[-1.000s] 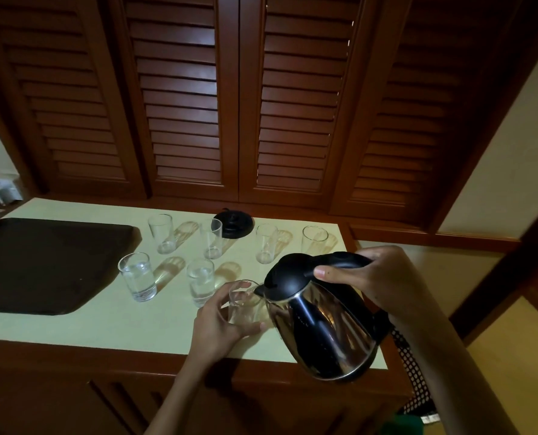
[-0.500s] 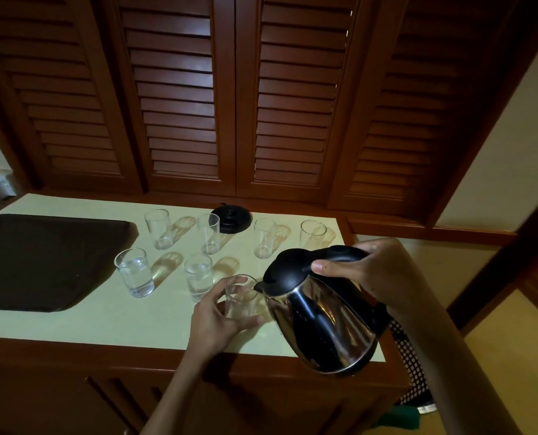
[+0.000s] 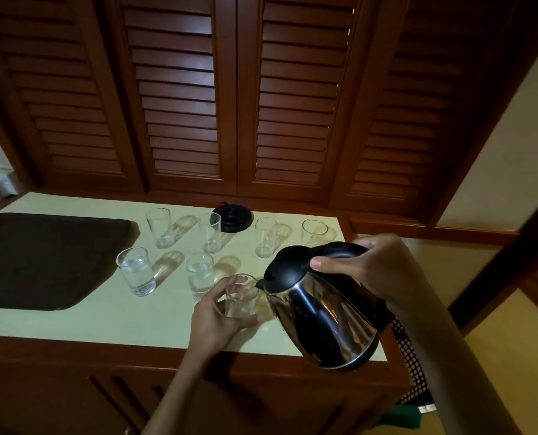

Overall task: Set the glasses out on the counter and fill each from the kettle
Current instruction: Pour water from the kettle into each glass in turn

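Seven glasses [image 3: 159,227] stand unmoved on the counter [image 3: 104,321]. Our left hand [image 3: 214,315] still curls round the nearest glass [image 3: 239,298]; our right hand [image 3: 377,271] still grips the tilted kettle [image 3: 321,318], its spout at that glass's rim.

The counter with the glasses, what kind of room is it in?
Probably a hotel-room or home drinks corner: a kettle, its base, a serving tray, and louvered wooden doors behind the counter.

Dark louvred wooden doors [image 3: 230,98] stand behind a pale counter [image 3: 104,321], cream wall [image 3: 512,146] at right.
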